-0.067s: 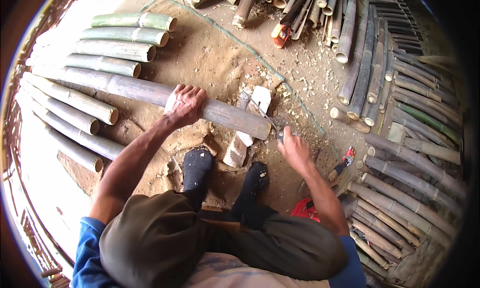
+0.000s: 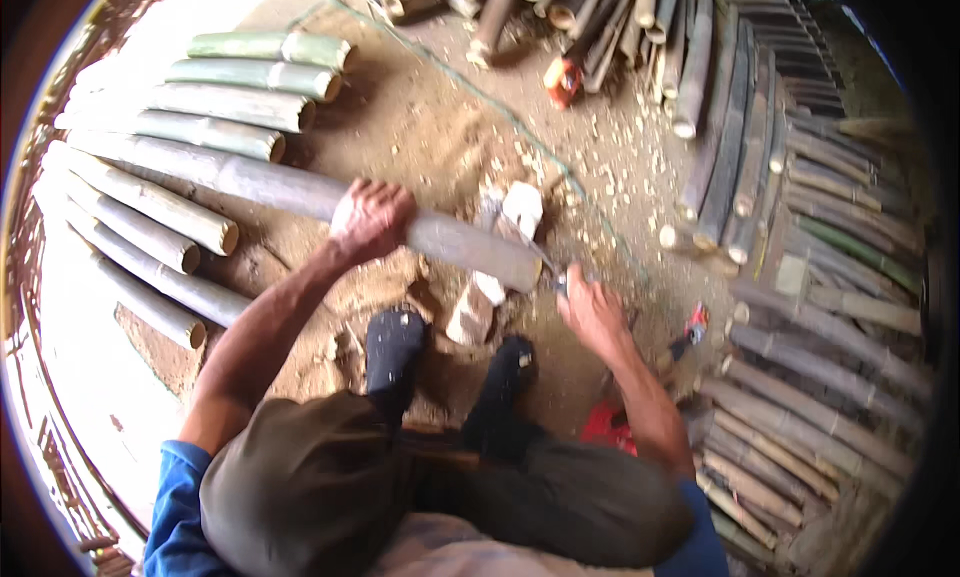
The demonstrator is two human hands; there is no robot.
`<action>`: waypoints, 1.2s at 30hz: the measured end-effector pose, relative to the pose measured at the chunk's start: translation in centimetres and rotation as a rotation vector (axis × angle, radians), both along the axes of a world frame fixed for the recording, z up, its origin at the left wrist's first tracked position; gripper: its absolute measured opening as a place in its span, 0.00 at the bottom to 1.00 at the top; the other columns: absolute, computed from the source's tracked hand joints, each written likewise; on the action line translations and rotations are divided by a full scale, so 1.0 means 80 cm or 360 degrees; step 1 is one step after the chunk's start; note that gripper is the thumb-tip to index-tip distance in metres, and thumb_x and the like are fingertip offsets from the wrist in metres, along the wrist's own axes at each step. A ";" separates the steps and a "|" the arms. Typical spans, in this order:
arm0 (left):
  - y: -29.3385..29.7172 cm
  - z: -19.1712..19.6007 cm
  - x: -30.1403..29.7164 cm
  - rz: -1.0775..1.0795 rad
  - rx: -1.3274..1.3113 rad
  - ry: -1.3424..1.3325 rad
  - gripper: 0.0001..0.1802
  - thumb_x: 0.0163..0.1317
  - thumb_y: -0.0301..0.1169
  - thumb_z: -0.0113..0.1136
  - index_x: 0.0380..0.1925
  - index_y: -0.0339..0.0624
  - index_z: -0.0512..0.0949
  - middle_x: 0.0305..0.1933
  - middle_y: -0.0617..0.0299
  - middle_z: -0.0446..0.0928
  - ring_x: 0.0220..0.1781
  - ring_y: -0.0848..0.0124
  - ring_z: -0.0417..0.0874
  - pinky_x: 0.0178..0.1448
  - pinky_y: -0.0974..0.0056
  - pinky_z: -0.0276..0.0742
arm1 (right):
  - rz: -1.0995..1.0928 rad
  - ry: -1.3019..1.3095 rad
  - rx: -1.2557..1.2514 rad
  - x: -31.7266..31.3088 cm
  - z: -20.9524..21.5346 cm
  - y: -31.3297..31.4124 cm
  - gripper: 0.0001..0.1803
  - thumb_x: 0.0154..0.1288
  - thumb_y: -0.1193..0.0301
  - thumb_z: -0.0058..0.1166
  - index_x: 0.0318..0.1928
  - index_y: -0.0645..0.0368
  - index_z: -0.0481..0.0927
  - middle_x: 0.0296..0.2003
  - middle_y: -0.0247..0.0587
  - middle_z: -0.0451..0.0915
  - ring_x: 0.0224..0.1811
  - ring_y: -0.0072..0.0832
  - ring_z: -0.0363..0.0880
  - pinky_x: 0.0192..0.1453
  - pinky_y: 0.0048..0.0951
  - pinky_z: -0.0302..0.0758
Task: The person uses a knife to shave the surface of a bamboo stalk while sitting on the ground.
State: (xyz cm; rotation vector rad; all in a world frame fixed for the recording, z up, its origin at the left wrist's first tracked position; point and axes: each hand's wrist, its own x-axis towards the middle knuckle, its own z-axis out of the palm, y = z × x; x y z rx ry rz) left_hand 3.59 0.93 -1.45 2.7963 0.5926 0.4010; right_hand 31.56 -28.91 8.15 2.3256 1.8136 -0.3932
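Blue short sleeves point(image 2: 178, 497), olive-brown trousers point(image 2: 310, 487) (baggy), black socks point(image 2: 392, 349).

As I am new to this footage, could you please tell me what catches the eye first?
The long grey bamboo pole lies across the middle, gripped from above by the left hand. At its cut end the right hand holds a thin metal blade. Pale green cut bamboo lengths lie stacked at upper left on the brown dirt ground.
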 end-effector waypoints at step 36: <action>0.005 0.015 -0.009 0.0005 -0.0491 0.0726 0.30 0.29 0.38 0.85 0.40 0.52 0.85 0.38 0.65 0.87 0.41 0.66 0.85 0.64 0.54 0.75 | -0.0028 0.0507 0.0654 -0.062 0.093 0.051 0.16 0.77 0.65 0.60 0.52 0.63 0.71 0.33 0.55 0.85 0.26 0.46 0.88 0.27 0.43 0.83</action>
